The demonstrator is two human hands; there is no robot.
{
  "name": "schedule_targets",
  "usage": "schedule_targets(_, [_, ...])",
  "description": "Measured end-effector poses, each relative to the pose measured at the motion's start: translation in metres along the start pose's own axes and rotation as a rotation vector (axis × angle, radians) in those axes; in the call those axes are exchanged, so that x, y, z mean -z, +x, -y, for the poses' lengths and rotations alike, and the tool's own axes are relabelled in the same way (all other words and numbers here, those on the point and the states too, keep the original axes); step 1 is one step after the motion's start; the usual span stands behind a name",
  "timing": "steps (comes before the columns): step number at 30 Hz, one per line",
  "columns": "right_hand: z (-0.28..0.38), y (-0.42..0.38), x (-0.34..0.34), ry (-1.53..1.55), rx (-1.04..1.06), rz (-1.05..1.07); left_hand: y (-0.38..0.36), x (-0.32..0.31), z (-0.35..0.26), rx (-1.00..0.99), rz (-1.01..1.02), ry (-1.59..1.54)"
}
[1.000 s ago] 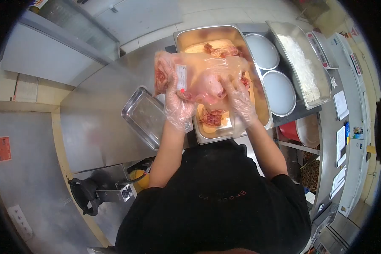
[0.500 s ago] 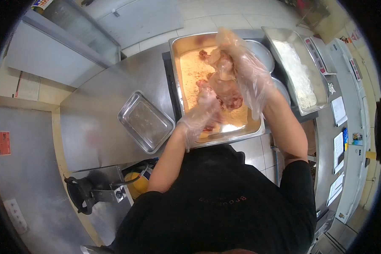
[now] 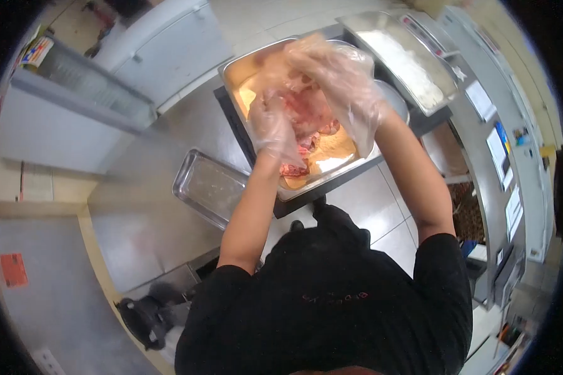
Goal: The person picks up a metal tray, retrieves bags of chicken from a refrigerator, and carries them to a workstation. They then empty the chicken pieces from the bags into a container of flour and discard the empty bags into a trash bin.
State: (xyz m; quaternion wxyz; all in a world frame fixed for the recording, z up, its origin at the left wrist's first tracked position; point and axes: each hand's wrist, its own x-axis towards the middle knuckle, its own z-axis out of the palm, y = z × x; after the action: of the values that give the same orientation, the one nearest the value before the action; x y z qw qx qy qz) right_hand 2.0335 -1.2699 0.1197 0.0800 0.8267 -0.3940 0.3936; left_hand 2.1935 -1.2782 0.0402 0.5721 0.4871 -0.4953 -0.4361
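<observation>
A deep metal pan (image 3: 329, 177) holds an orange-coloured layer and several pieces of raw meat. My left hand (image 3: 273, 125), in a clear plastic glove, grips the left side of a blurred piece of raw meat (image 3: 309, 111) above the pan. On the other side, my gloved right hand (image 3: 343, 74) curves its fingers over the same meat. Another dark red piece of raw meat (image 3: 294, 170) lies in the near corner of the pan, below my left wrist. The gloves and motion blur hide part of the meat.
An empty-looking shallow metal tray (image 3: 211, 187) lies left of the pan on the steel counter (image 3: 131, 212). Right of the pan are a round metal lid or bowl (image 3: 392, 100) and a long pan of white powder (image 3: 401, 65). A black burner (image 3: 145, 322) stands at lower left.
My hands have come closer together over the meat, the left moving further into the pan. The whole view has turned, so the pan appears tilted and further up and left.
</observation>
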Motion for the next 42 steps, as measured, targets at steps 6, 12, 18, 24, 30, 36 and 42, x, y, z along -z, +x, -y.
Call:
schedule_targets(6, [0.061, -0.126, 0.03, 0.267, -0.974, -0.123, -0.029, 0.005, -0.001, 0.674, 0.208, -0.393])
schedule_targets(12, [0.144, -0.273, 0.059, 1.264, -1.302, -0.542, -0.133, -0.074, -0.026, 0.327, 0.572, -0.356])
schedule_targets(18, [0.226, -0.433, 0.14, 1.372, -1.267, -1.007, -0.308, -0.18, -0.055, 0.477, 1.264, -0.087])
schedule_targets(24, [0.365, -0.598, 0.264, 0.798, -1.227, -1.538, -0.591, -0.279, -0.045, 0.685, 1.702, -0.199])
schedule_targets(30, [0.501, -0.763, 0.357, 0.712, -1.066, -1.952, -0.855, -0.314, -0.062, -0.313, 1.819, -0.483])
schedule_targets(36, [0.58, -0.906, 0.462, 0.406, -0.867, -2.29, -1.011, -0.367, -0.08, 0.084, 2.125, -0.544])
schedule_targets(42, [0.636, -1.05, 0.597, 0.21, -0.806, -2.385, -1.213, -0.434, -0.105, -0.977, 2.643, -0.563])
